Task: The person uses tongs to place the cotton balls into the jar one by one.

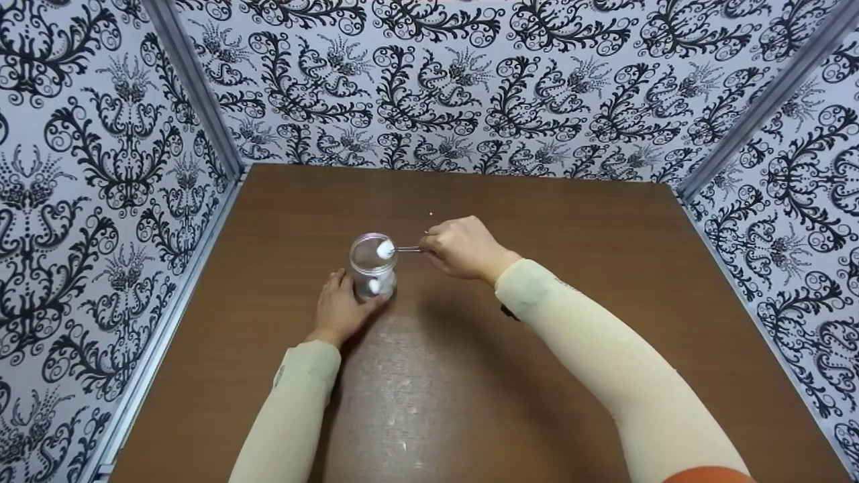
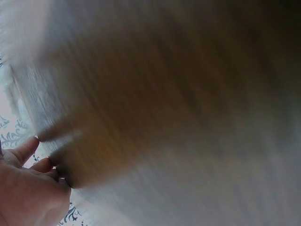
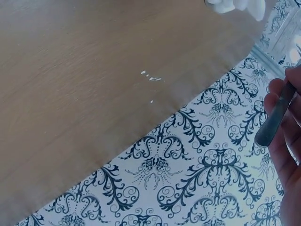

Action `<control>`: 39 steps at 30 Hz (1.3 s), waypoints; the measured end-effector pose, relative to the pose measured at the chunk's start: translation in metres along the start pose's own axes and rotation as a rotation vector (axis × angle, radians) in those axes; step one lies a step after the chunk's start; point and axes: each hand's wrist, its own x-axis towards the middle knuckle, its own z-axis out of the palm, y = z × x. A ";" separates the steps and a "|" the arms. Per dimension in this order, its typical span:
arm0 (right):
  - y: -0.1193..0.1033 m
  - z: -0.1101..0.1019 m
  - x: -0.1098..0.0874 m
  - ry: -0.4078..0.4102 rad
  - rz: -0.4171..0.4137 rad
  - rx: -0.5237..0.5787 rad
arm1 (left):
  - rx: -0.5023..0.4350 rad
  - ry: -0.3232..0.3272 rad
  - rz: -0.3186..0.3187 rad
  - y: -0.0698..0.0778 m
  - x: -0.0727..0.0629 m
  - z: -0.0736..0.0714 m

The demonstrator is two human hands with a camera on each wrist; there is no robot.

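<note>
On the table stands a clear jar (image 1: 372,270) with an open top and white lumps (image 1: 374,286) inside. My left hand (image 1: 342,307) holds its lower part, fingers on the left and thumb at the front right. In the left wrist view this hand (image 2: 33,188) shows only at the lower left. My right hand (image 1: 463,248) grips a slim metal utensil (image 3: 277,113) with a rounded handle end; I cannot tell its exact kind. At its far tip a white, soft-looking lump (image 1: 386,249) overlaps the jar's mouth in the head view.
Small white bits (image 3: 153,78) lie on the brown tabletop (image 1: 570,221) beyond the right hand. Patterned white-and-black walls (image 1: 429,80) enclose the table at the back and sides, with metal posts (image 1: 194,87) at the corners.
</note>
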 end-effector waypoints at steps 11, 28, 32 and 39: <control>0.001 -0.003 -0.006 -0.023 -0.003 0.008 | 0.001 -0.012 -0.012 -0.003 0.001 0.002; 0.031 -0.011 -0.073 -0.011 0.123 -0.003 | 0.011 -0.024 -0.007 -0.004 0.003 0.002; 0.033 -0.007 -0.093 -0.014 0.147 0.002 | 0.019 -0.033 -0.011 -0.003 0.003 0.001; 0.035 0.005 -0.124 -0.063 0.213 0.018 | 0.013 -0.040 -0.012 -0.003 0.003 0.000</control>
